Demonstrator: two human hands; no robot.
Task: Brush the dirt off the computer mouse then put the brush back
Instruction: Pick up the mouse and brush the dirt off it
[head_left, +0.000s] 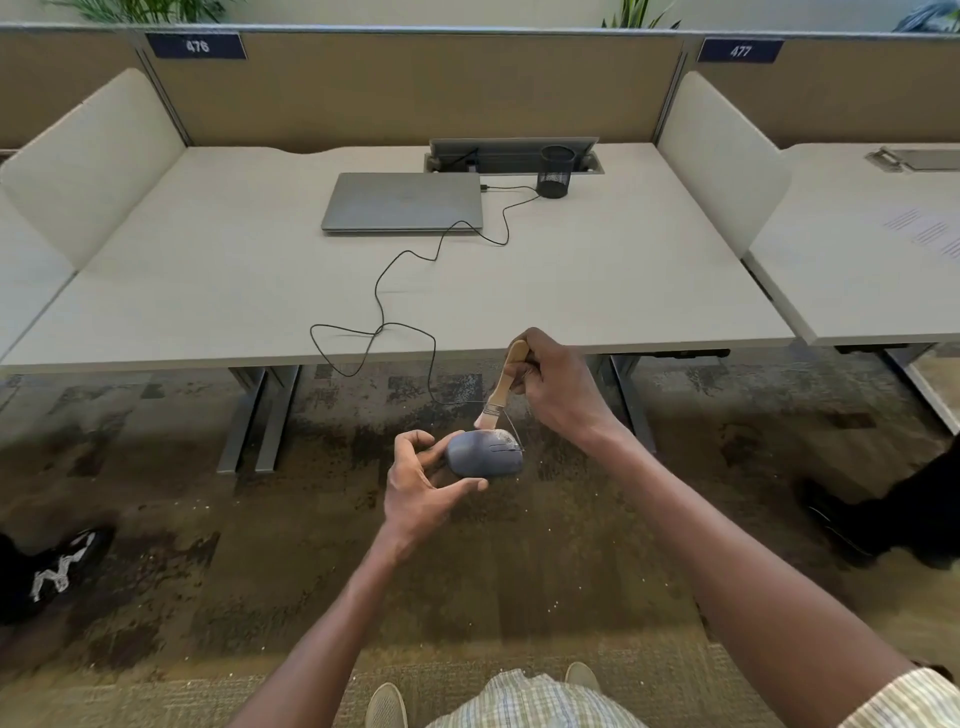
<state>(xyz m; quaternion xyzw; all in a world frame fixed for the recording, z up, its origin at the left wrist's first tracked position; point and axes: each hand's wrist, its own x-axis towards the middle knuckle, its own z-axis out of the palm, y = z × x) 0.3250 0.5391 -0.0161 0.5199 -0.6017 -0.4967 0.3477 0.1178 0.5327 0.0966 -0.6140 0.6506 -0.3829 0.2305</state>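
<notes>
Brown, mottled carpet (156, 519) is seen across the lower part of the view, with small pale specks scattered on it below the hands. A pale grey worktop (208, 291) is set above it, bounded at the back by a tan partition (405, 88) and at each side by a cream divider panel (93, 161). Two blue number plates, 476 (196, 45) and 477 (740, 50), are fixed along the top of the partition. A closed grey laptop (402, 201) is laid near the back of the worktop, and a black mesh pen cup (556, 171) is stood just to its right, beside an open cable hatch (511, 156). A thin black cable (379, 312) is run from the laptop's right edge in loose loops over the worktop's front edge and down toward the hands.

The computer mouse (485, 453), blue-grey, is held in the air in front of the worktop, over the carpet. It is gripped by the left hand (421, 480), with the thumb curled under its near side and the fingers bent around its far end. A small brush (501, 387) with a pale wooden handle is pinched in the curled fingers of the right hand (558, 387), handle up and tilted. Its light bristles are set against the top far edge of the mouse, where a whitish patch is seen.

Dark shoes (57, 566) are visible at the left and right margins.
</notes>
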